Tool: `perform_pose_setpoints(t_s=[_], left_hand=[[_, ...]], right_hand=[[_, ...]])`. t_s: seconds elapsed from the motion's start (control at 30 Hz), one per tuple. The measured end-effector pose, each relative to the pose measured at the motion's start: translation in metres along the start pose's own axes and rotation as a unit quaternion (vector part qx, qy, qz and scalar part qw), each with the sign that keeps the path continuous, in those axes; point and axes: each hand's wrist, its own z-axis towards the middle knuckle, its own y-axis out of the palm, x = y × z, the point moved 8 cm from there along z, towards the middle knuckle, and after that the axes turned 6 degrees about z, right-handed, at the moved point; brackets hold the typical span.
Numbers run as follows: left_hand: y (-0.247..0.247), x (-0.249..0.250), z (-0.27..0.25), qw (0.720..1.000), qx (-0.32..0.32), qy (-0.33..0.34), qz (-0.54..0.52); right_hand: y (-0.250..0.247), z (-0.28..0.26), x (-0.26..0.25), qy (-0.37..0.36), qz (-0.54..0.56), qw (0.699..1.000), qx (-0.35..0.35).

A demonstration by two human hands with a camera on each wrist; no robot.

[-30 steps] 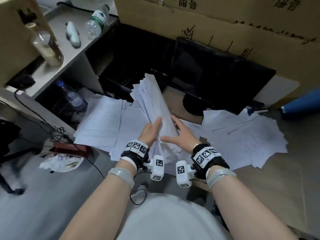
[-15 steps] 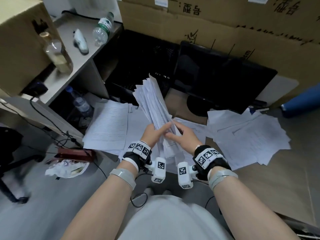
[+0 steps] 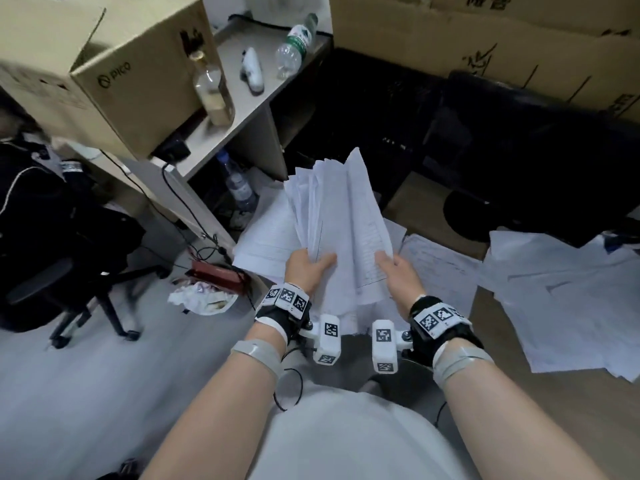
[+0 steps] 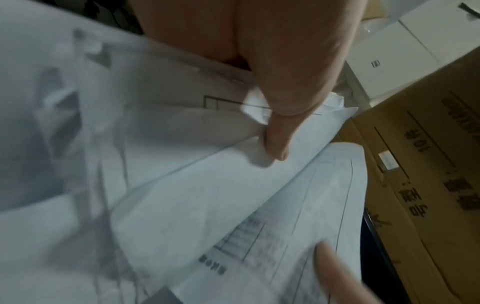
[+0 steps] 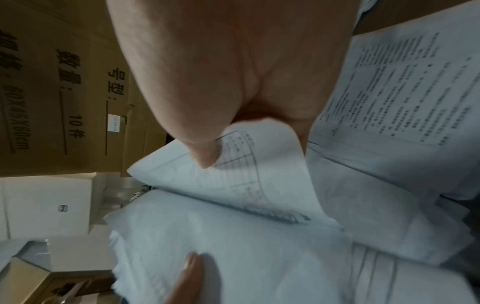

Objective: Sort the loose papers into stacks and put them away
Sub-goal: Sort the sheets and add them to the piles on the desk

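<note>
I hold a thick bundle of white printed papers (image 3: 332,216) upright in front of me. My left hand (image 3: 308,268) grips the bundle's lower left edge, thumb on top (image 4: 275,144). With thumb over its edge, my right hand (image 3: 394,271) pinches one printed sheet with a table (image 3: 367,244) (image 5: 249,164) at the bundle's right side. A neat pile of papers (image 3: 266,244) lies on the floor behind the bundle to the left. Loose sheets (image 3: 561,299) are scattered across the floor at right.
A black monitor (image 3: 540,168) stands on the floor ahead, with cardboard boxes (image 3: 450,39) behind it. At left are a shelf unit (image 3: 242,109) with bottles, a PICO box (image 3: 114,74), a black office chair (image 3: 59,251), cables and crumpled rubbish (image 3: 201,299).
My hands have spread apart: the right hand has drawn one sheet off to the right while the left keeps the bundle. The head view has swung left.
</note>
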Motion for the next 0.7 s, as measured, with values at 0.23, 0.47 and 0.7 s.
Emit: perform_pose_setpoints(t_s=[0.23, 0.47, 0.7], left_hand=[[-0.062, 0.002, 0.037, 0.999, -0.01, 0.015, 0.037], [-0.147, -0.007, 0.107, 0.991, 0.081, 0.01, 0.107], [-0.171, 0.013, 0.178, 0.984, 0.013, 0.037, 0.173]], right_hand=[[0.02, 0.03, 0.006, -0.002, -0.092, 0.994, 0.054], [0.066, 0.066, 0.035, 0.106, -0.123, 0.975, 0.153], [0.152, 0.107, 0.063, 0.152, -0.107, 0.973, 0.134]])
